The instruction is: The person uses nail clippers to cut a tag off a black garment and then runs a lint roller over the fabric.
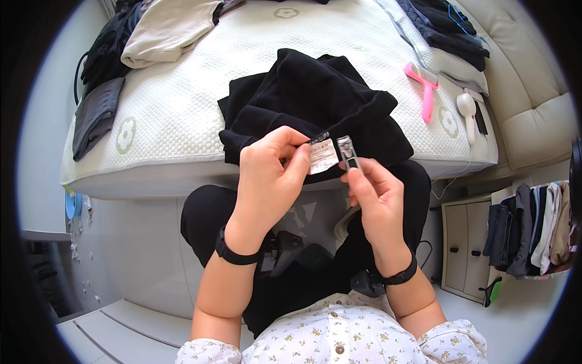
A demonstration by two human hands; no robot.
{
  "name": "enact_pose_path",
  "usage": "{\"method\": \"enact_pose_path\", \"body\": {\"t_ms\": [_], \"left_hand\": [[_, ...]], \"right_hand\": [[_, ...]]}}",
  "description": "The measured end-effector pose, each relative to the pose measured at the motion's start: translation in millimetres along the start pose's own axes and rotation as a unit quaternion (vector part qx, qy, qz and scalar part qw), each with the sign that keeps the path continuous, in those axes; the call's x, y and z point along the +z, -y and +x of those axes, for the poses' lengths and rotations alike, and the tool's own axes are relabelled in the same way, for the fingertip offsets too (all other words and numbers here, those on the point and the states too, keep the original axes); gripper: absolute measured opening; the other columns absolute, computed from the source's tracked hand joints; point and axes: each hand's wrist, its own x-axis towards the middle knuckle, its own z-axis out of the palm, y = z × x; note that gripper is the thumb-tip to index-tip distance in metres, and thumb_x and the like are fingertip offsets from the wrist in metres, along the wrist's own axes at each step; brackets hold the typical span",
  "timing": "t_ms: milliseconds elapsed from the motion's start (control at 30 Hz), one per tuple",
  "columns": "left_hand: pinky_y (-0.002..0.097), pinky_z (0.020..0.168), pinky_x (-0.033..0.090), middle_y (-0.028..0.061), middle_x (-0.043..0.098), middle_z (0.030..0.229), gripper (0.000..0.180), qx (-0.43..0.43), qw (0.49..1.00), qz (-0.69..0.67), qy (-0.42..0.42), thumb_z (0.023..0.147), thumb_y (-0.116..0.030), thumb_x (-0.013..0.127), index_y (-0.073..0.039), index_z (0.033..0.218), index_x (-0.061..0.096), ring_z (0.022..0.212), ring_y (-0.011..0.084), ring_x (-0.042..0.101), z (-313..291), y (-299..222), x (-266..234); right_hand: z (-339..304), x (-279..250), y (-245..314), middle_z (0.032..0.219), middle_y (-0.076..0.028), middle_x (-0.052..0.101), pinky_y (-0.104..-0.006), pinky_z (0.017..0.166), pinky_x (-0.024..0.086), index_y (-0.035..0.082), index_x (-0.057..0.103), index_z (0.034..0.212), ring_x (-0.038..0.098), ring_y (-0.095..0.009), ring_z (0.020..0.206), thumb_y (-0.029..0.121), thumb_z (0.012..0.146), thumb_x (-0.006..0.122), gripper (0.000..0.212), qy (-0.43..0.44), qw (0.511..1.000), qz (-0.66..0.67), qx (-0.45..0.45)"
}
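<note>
A black garment (309, 91) lies bunched on the near edge of the bed, in front of my knees. My left hand (273, 164) pinches its seam beside a white care label (322, 156), which hangs out with small print on it. Between the thumb and fingers of my right hand (377, 188) is a silver nail clipper (347, 150). Its head points up and away from me, close to the label's right side. Whether the jaws touch any thread, I cannot tell.
On the bed (182, 109) to the right lie a pink lint roller (427, 91) and a white corded device (467, 115). Folded clothes (173, 30) are at the far left, more (445, 30) at the far right. A cabinet (465, 242) and a clothes-filled basket (530, 230) stand at right.
</note>
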Motion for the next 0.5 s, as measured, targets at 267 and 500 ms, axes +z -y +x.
{"method": "enact_pose_path", "body": {"t_ms": [267,500], "left_hand": [[0.0198,0.06,0.046,0.0074,0.066,0.071,0.007,0.001,0.998,-0.047,0.044,0.09,0.001,0.053,0.005,0.087,0.058,0.065,0.007,0.061,-1.2,2.8,3.1],[0.0179,0.057,0.042,0.0069,0.065,0.068,0.005,-0.015,0.991,-0.094,0.095,0.092,0.001,0.049,0.002,0.088,0.051,0.064,0.0058,0.06,-2.0,1.0,1.2]], "right_hand": [[0.7,-1.0,3.8,0.076,-0.007,0.056,-0.0234,0.05,0.038,-0.005,0.064,0.096,0.047,-0.013,0.058,0.019,0.08,0.073,0.03,-0.023,0.945,-0.27,-0.185],[-2.6,-3.8,5.8,0.074,-0.009,0.057,-0.0261,0.049,0.039,-0.005,0.064,0.092,0.051,-0.015,0.056,0.02,0.079,0.073,0.03,-0.021,0.937,-0.306,-0.164]]}}
